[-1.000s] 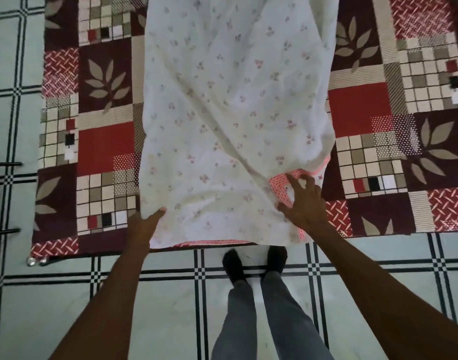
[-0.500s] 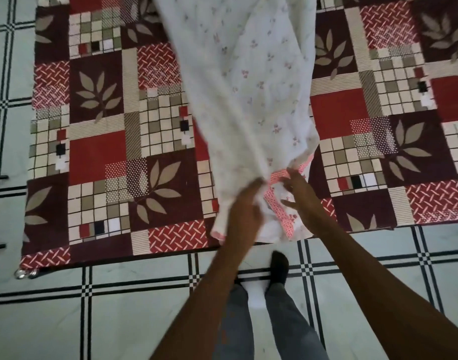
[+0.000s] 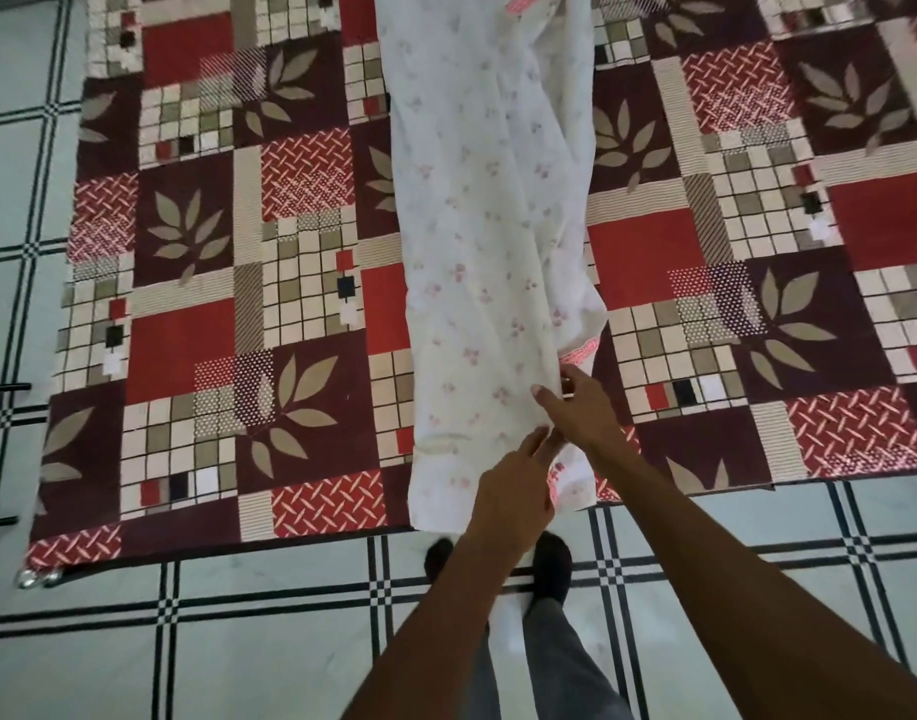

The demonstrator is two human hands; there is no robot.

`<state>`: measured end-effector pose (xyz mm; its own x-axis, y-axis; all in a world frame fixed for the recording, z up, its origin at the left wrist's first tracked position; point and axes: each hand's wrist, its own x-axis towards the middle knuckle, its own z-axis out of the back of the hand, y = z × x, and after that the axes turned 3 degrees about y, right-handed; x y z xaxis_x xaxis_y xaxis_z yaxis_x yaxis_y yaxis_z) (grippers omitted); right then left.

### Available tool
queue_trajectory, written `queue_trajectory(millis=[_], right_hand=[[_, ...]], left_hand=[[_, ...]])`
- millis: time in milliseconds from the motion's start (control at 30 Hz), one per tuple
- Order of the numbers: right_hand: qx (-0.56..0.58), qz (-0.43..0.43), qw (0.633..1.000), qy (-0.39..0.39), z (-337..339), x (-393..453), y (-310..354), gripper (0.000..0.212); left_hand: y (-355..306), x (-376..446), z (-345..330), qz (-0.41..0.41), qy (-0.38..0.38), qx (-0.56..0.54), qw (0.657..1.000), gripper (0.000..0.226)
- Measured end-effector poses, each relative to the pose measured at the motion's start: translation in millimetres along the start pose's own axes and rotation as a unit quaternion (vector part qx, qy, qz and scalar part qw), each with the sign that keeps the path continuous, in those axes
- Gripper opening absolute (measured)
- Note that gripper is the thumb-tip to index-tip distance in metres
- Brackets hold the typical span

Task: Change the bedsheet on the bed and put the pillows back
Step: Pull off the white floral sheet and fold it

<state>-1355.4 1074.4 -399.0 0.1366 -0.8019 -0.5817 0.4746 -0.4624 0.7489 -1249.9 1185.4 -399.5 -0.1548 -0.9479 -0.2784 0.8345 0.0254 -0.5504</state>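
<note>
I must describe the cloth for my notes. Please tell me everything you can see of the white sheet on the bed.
The white sheet looks like thin, soft fabric with small pink flowers and a pink patterned edge. It lies folded into a long narrow strip, creased, across the patchwork bedcover, its near end hanging slightly over the bed's edge. Both hands touch its near right edge: the right hand higher, the left hand lower.

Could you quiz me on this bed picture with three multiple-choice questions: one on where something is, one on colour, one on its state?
1. Where does the white floral sheet lie?
A. On the patterned bed cover
B. On the floor
C. On a chair

2. What colour is the sheet's trim?
A. Blue
B. Pink
C. Green

3. How is the sheet arranged?
A. Spread flat over the whole bed
B. Rolled into a ball
C. Gathered into a long narrow strip

Answers: 1 A, the cover shows on both sides; 2 B, a pink edge shows beside the right hand; 3 C, it runs lengthwise from the left hand.
</note>
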Motion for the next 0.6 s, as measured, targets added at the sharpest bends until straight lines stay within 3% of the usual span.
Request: queue_trajectory(millis=[133,233,300,333,400,467,500,533,600], right_hand=[[-0.036,0.012,0.998,-0.046,8,9,-7,0.031],[-0.069,-0.049,0.994,-0.064,18,6,-29,0.024],[-0.075,-0.072,0.993,-0.064,23,4,-43,0.027],[-0.069,-0.068,0.993,-0.062,24,4,-49,0.035],[-0.034,-0.078,0.995,-0.052,25,6,-55,0.062],[-0.001,-0.123,0.992,-0.032,26,7,-59,0.096],[0.013,-0.136,0.990,-0.020,26,8,-62,0.110],[0.029,-0.141,0.990,-0.001,26,9,-63,0.116],[0.060,-0.133,0.988,0.049,21,12,-68,0.105]], left_hand=[[3,-2,1,0.017,0.022,-0.021,0.999,0.072],[9,-7,-4,0.001,0.098,-0.043,0.994,0.063],[10,-10,-3,0.031,0.110,-0.104,0.988,0.059],[11,-12,-1,0.055,0.081,-0.135,0.986,0.057],[20,-13,6,0.093,-0.070,-0.165,0.979,0.045],[45,-12,14,0.190,-0.231,-0.130,0.945,0.039],[60,-9,21,0.261,-0.251,-0.134,0.922,0.050],[74,-5,27,0.342,-0.223,-0.180,0.895,0.067],[98,1,35,0.451,-0.117,-0.275,0.841,0.098]])
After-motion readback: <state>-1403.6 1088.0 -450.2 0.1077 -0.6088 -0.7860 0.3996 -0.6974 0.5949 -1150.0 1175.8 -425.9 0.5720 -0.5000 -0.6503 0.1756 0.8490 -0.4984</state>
